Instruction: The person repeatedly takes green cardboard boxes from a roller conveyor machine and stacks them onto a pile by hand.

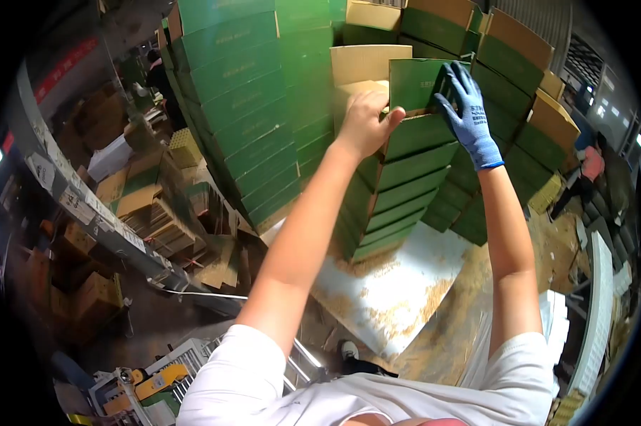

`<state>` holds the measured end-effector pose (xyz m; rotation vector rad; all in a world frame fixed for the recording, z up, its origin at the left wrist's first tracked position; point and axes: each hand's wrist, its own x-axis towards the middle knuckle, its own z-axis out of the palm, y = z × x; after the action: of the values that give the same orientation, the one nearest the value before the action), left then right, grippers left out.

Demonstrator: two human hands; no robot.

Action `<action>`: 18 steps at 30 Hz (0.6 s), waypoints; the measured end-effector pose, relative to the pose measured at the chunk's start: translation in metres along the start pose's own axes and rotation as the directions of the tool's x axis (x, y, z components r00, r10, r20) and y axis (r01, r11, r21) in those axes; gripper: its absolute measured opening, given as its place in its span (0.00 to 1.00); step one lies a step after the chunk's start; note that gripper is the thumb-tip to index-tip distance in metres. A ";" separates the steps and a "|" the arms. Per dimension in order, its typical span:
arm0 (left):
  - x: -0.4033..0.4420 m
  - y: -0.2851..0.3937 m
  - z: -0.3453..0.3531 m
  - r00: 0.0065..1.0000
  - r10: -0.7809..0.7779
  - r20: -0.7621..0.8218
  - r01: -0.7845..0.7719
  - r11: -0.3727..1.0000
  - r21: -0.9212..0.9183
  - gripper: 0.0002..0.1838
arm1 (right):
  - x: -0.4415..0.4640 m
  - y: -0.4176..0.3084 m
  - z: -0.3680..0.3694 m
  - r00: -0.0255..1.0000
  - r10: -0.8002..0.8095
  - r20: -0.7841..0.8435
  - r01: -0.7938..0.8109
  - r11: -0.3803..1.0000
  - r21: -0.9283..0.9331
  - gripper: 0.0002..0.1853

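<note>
Toward one o'clock, at the end of an outstretched forearm, the bare left hand [366, 126] is resting at the near left corner of the top green carton [414, 135], fingers bending forward and partly hidden, thumb pointing right; whether it is gripping cannot be told. At two o'clock the right hand [467, 117], wearing a blue glove, is standing nearly upright beside the raised green flap [414, 84], open, its fingers slightly spread and closing around nothing visible. Between four and five o'clock, a white board [398, 291] is lying on the floor [487, 284], with tan debris scattering across it. Flattened cardboard [150, 206] is piling up at nine o'clock, a person in pink [592, 163] is bending near three, and a roller machine [157, 383] is standing between seven and eight. The top green carton is sitting at one o'clock on a stack of green cartons [406, 192], its contents not showing, while a taller green stack [235, 99] is rising at eleven.
</note>
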<state>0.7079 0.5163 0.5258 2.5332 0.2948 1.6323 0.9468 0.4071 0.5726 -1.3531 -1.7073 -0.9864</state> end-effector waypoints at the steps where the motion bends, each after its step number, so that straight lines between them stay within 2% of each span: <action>1: 0.006 -0.011 0.005 0.974 -0.223 0.024 0.225 0.966 -0.127 0.39 | 0.005 0.012 0.012 0.995 0.029 0.093 -0.032 0.999 0.038 0.35; 2: 0.011 -0.017 0.005 0.897 -0.438 0.068 0.440 0.863 -0.246 0.38 | 0.009 0.020 0.023 0.980 0.047 0.194 -0.062 0.995 0.076 0.35; 3: 0.017 -0.023 0.004 0.866 -0.497 -0.051 0.432 0.796 -0.423 0.36 | 0.014 0.019 0.026 0.945 0.068 0.318 -0.121 0.981 0.149 0.35; 4: 0.021 -0.030 0.001 0.814 -0.561 -0.150 0.384 0.714 -0.585 0.34 | 0.014 0.032 0.046 0.935 -0.006 0.355 -0.047 0.989 0.140 0.32; 5: 0.027 -0.053 0.003 0.690 -0.678 -0.254 0.435 0.668 -0.604 0.29 | 0.015 0.035 0.052 0.920 -0.021 0.392 -0.064 0.977 0.203 0.31; 6: 0.035 -0.078 0.011 0.613 -0.710 -0.346 0.414 0.662 -0.625 0.24 | 0.020 0.032 0.052 0.902 -0.038 0.429 -0.084 0.961 0.263 0.31; 7: 0.047 -0.090 0.012 0.483 -0.697 -0.530 0.603 0.703 -0.376 0.30 | 0.032 0.022 0.043 0.873 -0.043 0.486 -0.127 0.942 0.311 0.30; 9: 0.062 -0.114 0.012 0.543 -0.787 -0.292 0.648 0.615 -0.449 0.31 | 0.043 0.017 0.036 0.813 0.042 0.580 -0.260 0.918 0.299 0.31; 11: 0.056 -0.120 0.021 0.679 -0.717 -0.160 0.555 0.643 -0.528 0.36 | 0.053 0.028 0.034 0.736 0.100 0.670 -0.344 0.907 0.244 0.32; 12: 0.050 -0.117 0.026 0.779 -0.605 -0.166 0.425 0.703 -0.569 0.40 | 0.058 0.049 0.038 0.688 0.111 0.717 -0.372 0.903 0.218 0.37; 13: 0.042 -0.113 0.031 0.859 -0.481 -0.174 0.290 0.740 -0.607 0.43 | 0.046 0.062 0.048 0.800 0.237 0.551 -0.392 0.902 0.182 0.42; 14: 0.036 -0.109 0.035 0.882 -0.405 -0.241 0.194 0.777 -0.599 0.41 | 0.035 0.064 0.056 0.870 0.351 0.347 -0.420 0.895 0.148 0.50; 15: 0.028 -0.108 0.029 0.920 -0.286 -0.268 0.158 0.897 -0.414 0.40 | 0.036 0.058 0.050 0.740 0.497 0.454 -0.542 0.840 -0.036 0.59; 17: 0.014 -0.087 0.026 0.957 -0.039 -0.287 0.015 0.996 -0.085 0.42 | 0.034 0.102 0.070 0.603 0.561 0.567 -0.652 0.756 -0.055 0.73; 18: 0.005 -0.078 0.023 0.983 -0.072 -0.170 0.035 0.977 -0.210 0.42 | 0.039 0.098 0.064 0.518 0.474 0.712 -0.680 0.733 0.007 0.70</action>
<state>0.7229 0.5939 0.5046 2.2164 0.1959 1.7694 1.0303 0.4952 0.5919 -2.0369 -1.5549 0.2078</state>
